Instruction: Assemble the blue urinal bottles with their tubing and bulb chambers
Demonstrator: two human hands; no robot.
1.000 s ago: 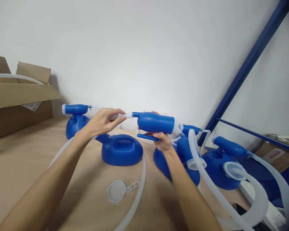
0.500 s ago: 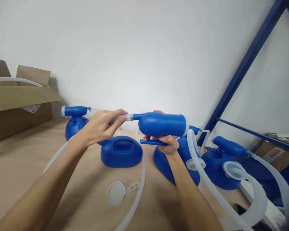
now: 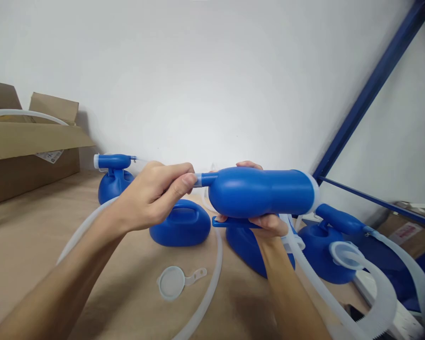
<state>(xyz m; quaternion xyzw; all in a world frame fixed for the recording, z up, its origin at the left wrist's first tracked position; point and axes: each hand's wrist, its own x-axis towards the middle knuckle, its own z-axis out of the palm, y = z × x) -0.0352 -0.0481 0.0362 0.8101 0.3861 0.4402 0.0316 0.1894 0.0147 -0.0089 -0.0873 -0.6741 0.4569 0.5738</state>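
Note:
My right hand [image 3: 273, 225] holds a blue plastic urinal funnel [image 3: 258, 193] level above the table, its fingers closed round the handle side. The narrow blue spout of this piece points left. My left hand [image 3: 159, 193] is closed round a clear hose [image 3: 199, 180], whose end meets the spout. Only a short stretch of that hose end shows past the thumb. At the funnel's wide right end sits a whitish rim [image 3: 316, 191]. A blue jug [image 3: 182, 229] with a moulded handle stands below my left hand.
A translucent cap [image 3: 172, 282] with a strap lies on the brown table covering [image 3: 123, 293]. Another blue jug [image 3: 327, 257] with hoses stands right; a similar one [image 3: 115, 186] is far left. An open cardboard box [image 3: 31, 174] stands left, a blue metal frame [image 3: 371, 89] right.
The blue urinal funnel has come closer and its wide end reaches farther right. My left hand has moved slightly right, its fingers now closed more tightly round the hose near the spout.

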